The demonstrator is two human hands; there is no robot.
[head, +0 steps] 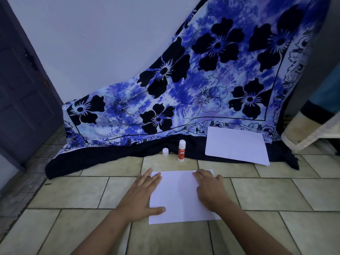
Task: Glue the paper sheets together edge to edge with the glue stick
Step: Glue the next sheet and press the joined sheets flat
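Paper sheet (179, 198) is held flat on the floor (73, 192) by left hand (145, 196) and right hand (209, 189), both laid open, nothing grasped, likely steadied for the uncapped glue stick (181, 150).

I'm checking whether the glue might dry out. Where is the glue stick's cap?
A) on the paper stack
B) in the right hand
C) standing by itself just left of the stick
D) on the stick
C: the small white cap stands on its own, apart from and just left of the upright glue stick.
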